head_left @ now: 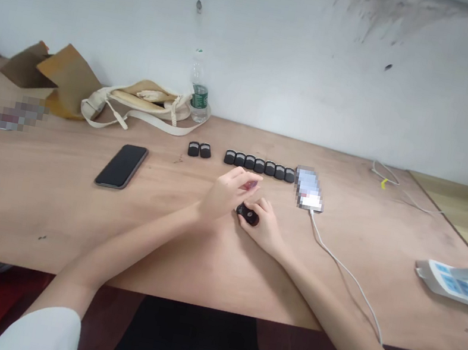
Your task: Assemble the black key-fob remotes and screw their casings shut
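Observation:
My right hand (268, 229) has its thumb and fingers closed round a small black oval device (249, 214), like a key fob, on the table. Just above and left of it is my left hand (225, 194), fingers bent together in a pinch. A small dark purple spot shows at those fingertips; whether it is an object or a nail I cannot make out. Beyond the hands, several similar black devices (259, 165), each with a grey band, stand side by side in a row. Two more black devices (199, 149) lie together to the left of that row.
A dark phone (122, 166) lies at left; a lit phone (309, 189) on a white cable (346, 270) lies at right. Behind are a cream bag (147, 100), a water bottle (200, 97) and brown paper (67, 79). A power strip (446, 280) sits far right.

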### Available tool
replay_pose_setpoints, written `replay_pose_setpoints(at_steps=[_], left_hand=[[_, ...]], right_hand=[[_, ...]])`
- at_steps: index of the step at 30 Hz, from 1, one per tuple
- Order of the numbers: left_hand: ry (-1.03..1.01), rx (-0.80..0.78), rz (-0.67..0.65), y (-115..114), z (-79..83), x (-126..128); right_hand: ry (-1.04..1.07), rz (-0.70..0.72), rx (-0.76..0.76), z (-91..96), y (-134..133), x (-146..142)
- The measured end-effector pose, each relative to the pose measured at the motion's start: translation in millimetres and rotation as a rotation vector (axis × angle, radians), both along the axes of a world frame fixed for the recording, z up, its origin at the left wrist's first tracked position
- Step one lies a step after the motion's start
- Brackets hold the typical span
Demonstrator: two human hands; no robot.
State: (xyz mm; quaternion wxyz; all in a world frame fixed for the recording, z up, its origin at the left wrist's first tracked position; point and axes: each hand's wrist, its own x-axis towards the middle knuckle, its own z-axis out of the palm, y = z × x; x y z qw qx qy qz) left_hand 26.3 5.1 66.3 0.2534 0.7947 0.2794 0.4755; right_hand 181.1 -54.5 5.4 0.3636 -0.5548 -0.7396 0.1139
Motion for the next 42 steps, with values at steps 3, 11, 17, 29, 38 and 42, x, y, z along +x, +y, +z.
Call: replay_pose_setpoints(at_steps=[3,11,17,29,38,42], left_hand=[[-0.015,0.025,0.015,0.5,-1.7,0.5],[-0.031,-0.053,0.041,-6.3,-8.0,3.9],[-0.139,-0.105,0.035,-5.2,-9.1,5.2],[-0.183,-0.244,-0.089,-2.6,-7.8,6.7],[-0.131,-0.28,-0.079,1.9,-3.1,2.2],[-0.077,-0.241,-0.015,-1.2,-1.4,0.8]], right_hand=[[0.012,0.008,0.006,-1.2,2.7,0.4],[0.043,0.036,-0.047,-3.0,3.3,3.6],[-0.007,0.049,-0.009,-4.5,3.2,3.5],[0.019,0.094,-0.009,-2.8,6.3,5.7],[0.04,0.094,-0.001,-7.0,7.7,6.8],[0.035,0.081,-0.013,-6.9,6.5,6.6]])
